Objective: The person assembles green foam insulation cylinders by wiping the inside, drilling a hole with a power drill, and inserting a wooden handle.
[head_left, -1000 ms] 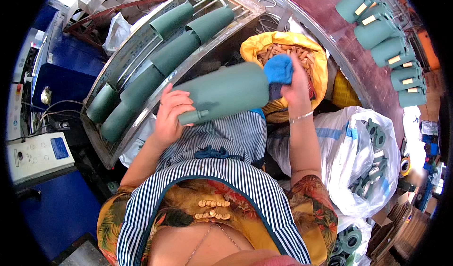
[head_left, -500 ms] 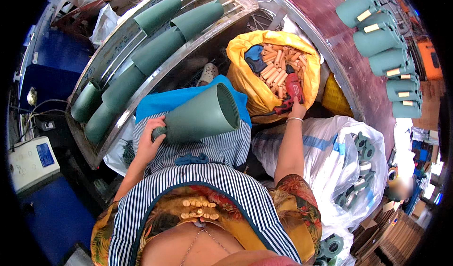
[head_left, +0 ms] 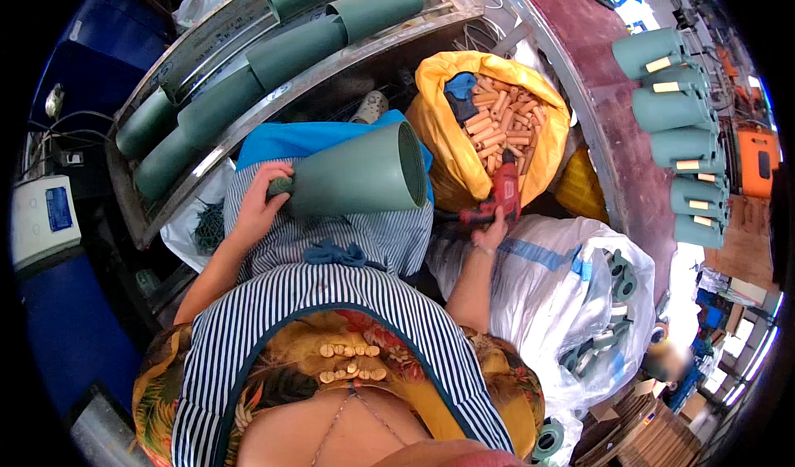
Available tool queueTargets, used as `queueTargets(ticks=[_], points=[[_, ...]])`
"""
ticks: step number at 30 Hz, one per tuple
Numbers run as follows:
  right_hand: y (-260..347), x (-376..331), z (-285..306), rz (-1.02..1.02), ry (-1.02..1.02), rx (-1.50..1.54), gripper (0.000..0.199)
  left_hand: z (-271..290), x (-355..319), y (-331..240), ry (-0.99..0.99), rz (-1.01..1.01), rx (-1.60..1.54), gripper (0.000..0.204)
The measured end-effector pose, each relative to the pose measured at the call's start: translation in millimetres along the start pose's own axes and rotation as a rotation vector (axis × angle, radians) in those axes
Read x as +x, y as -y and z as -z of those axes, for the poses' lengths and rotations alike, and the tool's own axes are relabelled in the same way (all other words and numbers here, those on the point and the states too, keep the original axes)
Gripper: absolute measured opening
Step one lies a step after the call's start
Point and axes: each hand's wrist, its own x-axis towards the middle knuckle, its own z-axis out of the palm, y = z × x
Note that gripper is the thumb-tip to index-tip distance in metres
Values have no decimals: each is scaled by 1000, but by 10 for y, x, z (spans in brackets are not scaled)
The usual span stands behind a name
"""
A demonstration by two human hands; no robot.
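Note:
A dark green tapered tube (head_left: 352,173) lies across my lap, its wide open end facing right. My left hand (head_left: 263,198) is closed at its narrow end, thumb and fingers around a small round green piece (head_left: 280,187); whether that piece is joined to the tube is hard to see. In my right hand (head_left: 490,233) is a red power drill (head_left: 505,190), gripped by its handle and pointing away from me. The drill is at the near rim of a yellow sack (head_left: 534,194) filled with short orange-brown tubes (head_left: 501,115).
More green tapered tubes (head_left: 294,49) rest on rods in a metal-edged frame (head_left: 248,127) ahead on the left. Several labelled green pieces (head_left: 658,107) line the dark red table (head_left: 571,69) at right. A white plastic sack (head_left: 530,276) with green parts stands beside my right arm.
My right hand has drawn the drill back toward me, from over the orange-brown tubes to the sack's near rim. The green tube stays in my left hand, turned slightly more level.

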Motion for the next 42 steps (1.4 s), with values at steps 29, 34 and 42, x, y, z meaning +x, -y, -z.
queueTargets(ticks=[29, 34, 42], points=[[1993, -2915, -2150, -606, 884, -801, 54, -101, -142, 187, -145, -298, 123, 31], [2017, -3002, -2213, -620, 812, -856, 53, -105, -176, 200, -125, -260, 157, 33], [1980, -3008, -2257, -653, 779, -834, 53, -118, -173, 229, -114, -250, 171, 37]])
